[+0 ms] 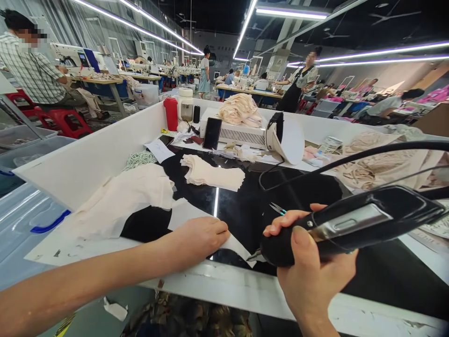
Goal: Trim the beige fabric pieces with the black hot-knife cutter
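Note:
My right hand (315, 267) is wrapped round a black corded power tool (354, 227) with a metallic panel on its side. Its pointed metal tip (257, 256) meets the corner of a pale fabric piece (184, 208) near the table's front edge. With curled fingers, my left hand (203, 239) grips that fabric and presses it on the glossy black surface (245, 206). Left of it lies a heap of cream fabric (129, 196). Farther back sits a stack of cut cream pieces (212, 172). Small scissors (278, 208) rest just beyond my right hand.
White side walls (105, 154) enclose the table. At the back stand a red cup (170, 113), a phone (212, 133), a white lamp-like cone (291, 140) and a fabric bundle (240, 110). A thick black cable (379, 150) arches over the right side. Several people work beyond.

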`<state>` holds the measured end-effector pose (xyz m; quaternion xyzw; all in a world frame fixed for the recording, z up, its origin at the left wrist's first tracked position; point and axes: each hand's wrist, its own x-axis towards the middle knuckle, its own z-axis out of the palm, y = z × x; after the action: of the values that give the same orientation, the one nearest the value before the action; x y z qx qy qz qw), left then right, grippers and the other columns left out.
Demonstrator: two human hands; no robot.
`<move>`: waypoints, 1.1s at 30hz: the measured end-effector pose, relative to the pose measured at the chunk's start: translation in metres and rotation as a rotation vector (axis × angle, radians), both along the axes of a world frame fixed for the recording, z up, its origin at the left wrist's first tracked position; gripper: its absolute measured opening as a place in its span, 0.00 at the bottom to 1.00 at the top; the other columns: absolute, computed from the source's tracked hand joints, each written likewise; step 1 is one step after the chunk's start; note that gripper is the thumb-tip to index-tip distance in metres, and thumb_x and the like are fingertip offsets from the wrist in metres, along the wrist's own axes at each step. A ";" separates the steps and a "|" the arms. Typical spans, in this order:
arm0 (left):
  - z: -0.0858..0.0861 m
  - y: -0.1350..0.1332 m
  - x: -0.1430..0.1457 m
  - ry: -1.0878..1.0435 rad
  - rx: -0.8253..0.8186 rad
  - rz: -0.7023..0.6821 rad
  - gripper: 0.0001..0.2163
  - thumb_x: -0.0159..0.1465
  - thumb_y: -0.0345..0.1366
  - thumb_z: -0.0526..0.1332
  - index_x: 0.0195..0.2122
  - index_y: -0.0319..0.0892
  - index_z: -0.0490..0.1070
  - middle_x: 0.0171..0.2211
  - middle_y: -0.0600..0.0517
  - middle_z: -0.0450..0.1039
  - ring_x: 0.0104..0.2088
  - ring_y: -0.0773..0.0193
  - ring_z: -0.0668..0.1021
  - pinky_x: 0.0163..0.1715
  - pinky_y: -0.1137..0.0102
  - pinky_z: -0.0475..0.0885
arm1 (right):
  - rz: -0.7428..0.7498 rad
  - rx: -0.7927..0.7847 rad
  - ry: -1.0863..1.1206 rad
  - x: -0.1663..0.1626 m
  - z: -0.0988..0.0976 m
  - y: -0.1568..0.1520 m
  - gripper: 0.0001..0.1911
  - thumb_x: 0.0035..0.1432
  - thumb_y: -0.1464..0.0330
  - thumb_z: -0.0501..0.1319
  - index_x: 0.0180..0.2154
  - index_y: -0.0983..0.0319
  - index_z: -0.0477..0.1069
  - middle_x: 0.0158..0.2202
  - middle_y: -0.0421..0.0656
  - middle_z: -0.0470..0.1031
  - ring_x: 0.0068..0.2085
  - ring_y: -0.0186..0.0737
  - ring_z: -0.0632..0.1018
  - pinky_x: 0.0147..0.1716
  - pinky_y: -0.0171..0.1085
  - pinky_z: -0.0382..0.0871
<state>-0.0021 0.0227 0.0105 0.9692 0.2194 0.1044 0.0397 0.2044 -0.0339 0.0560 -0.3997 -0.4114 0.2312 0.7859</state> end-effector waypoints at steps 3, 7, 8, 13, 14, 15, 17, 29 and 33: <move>0.002 -0.006 0.005 0.060 0.060 -0.005 0.12 0.73 0.20 0.63 0.53 0.40 0.76 0.48 0.44 0.80 0.49 0.52 0.82 0.55 0.61 0.78 | 0.010 0.001 0.011 -0.002 -0.001 0.000 0.24 0.59 0.60 0.82 0.50 0.55 0.74 0.33 0.34 0.81 0.29 0.37 0.81 0.30 0.40 0.82; 0.005 -0.015 0.009 0.137 0.140 0.021 0.04 0.80 0.30 0.64 0.52 0.39 0.76 0.48 0.44 0.80 0.49 0.51 0.82 0.54 0.59 0.77 | 0.021 0.008 0.011 -0.003 -0.003 0.000 0.24 0.60 0.61 0.81 0.51 0.55 0.74 0.33 0.35 0.81 0.29 0.38 0.81 0.30 0.41 0.81; 0.005 -0.016 0.009 0.141 0.152 0.027 0.05 0.81 0.35 0.65 0.53 0.40 0.76 0.48 0.44 0.80 0.49 0.50 0.82 0.54 0.58 0.77 | 0.021 0.012 0.007 -0.003 -0.004 0.000 0.24 0.61 0.61 0.81 0.51 0.55 0.74 0.33 0.35 0.81 0.29 0.38 0.81 0.30 0.41 0.81; 0.005 -0.020 0.009 0.134 0.189 0.040 0.20 0.77 0.51 0.72 0.60 0.44 0.75 0.48 0.45 0.80 0.50 0.48 0.82 0.60 0.55 0.76 | 0.018 0.023 -0.011 -0.004 -0.005 0.000 0.23 0.62 0.60 0.81 0.52 0.55 0.74 0.34 0.35 0.80 0.30 0.39 0.80 0.31 0.41 0.80; 0.005 -0.021 0.009 0.131 0.199 0.041 0.22 0.77 0.53 0.72 0.62 0.44 0.75 0.48 0.45 0.80 0.51 0.47 0.82 0.61 0.55 0.75 | 0.016 0.021 -0.010 -0.004 -0.005 -0.001 0.24 0.62 0.60 0.81 0.52 0.55 0.74 0.34 0.35 0.80 0.30 0.39 0.81 0.31 0.41 0.80; 0.004 -0.022 0.009 0.130 0.208 0.041 0.23 0.76 0.54 0.72 0.63 0.45 0.75 0.49 0.45 0.80 0.51 0.47 0.82 0.62 0.54 0.75 | 0.016 0.018 -0.008 -0.005 -0.004 -0.001 0.24 0.62 0.60 0.81 0.52 0.55 0.73 0.34 0.35 0.80 0.30 0.39 0.81 0.31 0.41 0.81; 0.003 -0.023 0.009 0.126 0.222 0.040 0.24 0.75 0.55 0.73 0.63 0.44 0.75 0.50 0.44 0.80 0.54 0.46 0.82 0.63 0.53 0.75 | 0.016 0.017 -0.004 -0.005 -0.004 -0.001 0.24 0.61 0.60 0.81 0.52 0.55 0.73 0.34 0.35 0.80 0.29 0.39 0.81 0.30 0.41 0.80; -0.004 -0.028 0.003 0.064 0.196 0.041 0.29 0.73 0.54 0.75 0.66 0.43 0.73 0.59 0.37 0.79 0.62 0.40 0.81 0.68 0.49 0.75 | 0.055 0.000 0.011 -0.004 -0.001 0.001 0.23 0.61 0.59 0.80 0.51 0.55 0.74 0.33 0.35 0.80 0.28 0.38 0.80 0.29 0.41 0.81; -0.006 -0.029 0.003 0.064 0.188 0.044 0.30 0.74 0.54 0.75 0.69 0.44 0.72 0.60 0.36 0.78 0.64 0.38 0.80 0.68 0.48 0.75 | 0.032 0.046 0.059 -0.004 0.008 0.012 0.26 0.57 0.57 0.81 0.50 0.55 0.74 0.30 0.34 0.79 0.25 0.37 0.78 0.26 0.39 0.79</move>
<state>0.0007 -0.0065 0.0046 0.9664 0.2310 0.0946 -0.0608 0.2002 -0.0217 0.0639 -0.3678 -0.3997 0.2458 0.8028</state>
